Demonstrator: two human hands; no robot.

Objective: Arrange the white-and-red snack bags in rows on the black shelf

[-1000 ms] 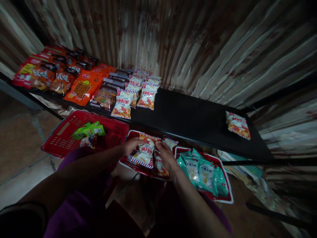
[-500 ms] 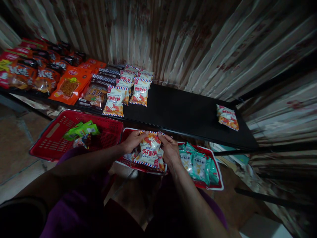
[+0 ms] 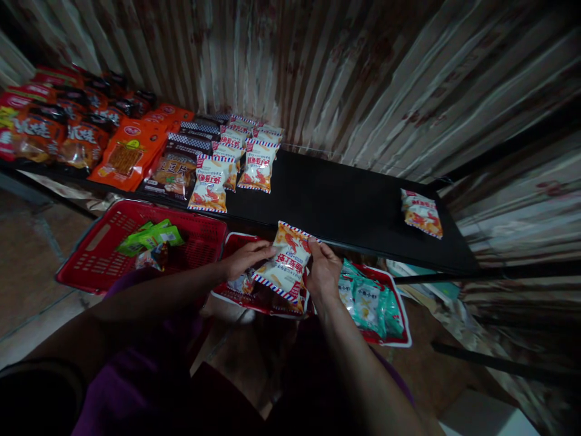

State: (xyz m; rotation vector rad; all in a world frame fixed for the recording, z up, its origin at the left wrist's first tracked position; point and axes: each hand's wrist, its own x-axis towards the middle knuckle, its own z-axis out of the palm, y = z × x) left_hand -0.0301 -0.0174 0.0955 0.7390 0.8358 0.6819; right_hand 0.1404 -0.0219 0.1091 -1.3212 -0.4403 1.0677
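A white and orange snack bag (image 3: 288, 260) with blue-and-red striped ends is held tilted over the middle red basket (image 3: 233, 242). My right hand (image 3: 323, 269) grips its right side near the top, thumb on the front. At the bag's left edge is my left hand (image 3: 247, 259), fingers stretched out, their tips touching or very near the wrapper. Below the hands, more packets (image 3: 242, 283) lie in the basket, partly hidden by the held bag. Matching snack bags (image 3: 209, 184) stand on the black shelf (image 3: 318, 191), and another bag (image 3: 421, 213) is at its right end.
Orange packs (image 3: 127, 154), brown packs (image 3: 170, 169) and black-topped bags (image 3: 39, 136) fill the shelf's left part. A left red basket (image 3: 97, 242) contains green packets (image 3: 152, 237). Teal packets (image 3: 367, 303) fill the right basket. A pleated curtain (image 3: 318, 72) hangs behind.
The held bag has shifted right and up and turned askew. My right hand moved right with it; my left fingers have left its top corner and straightened beside its left edge.
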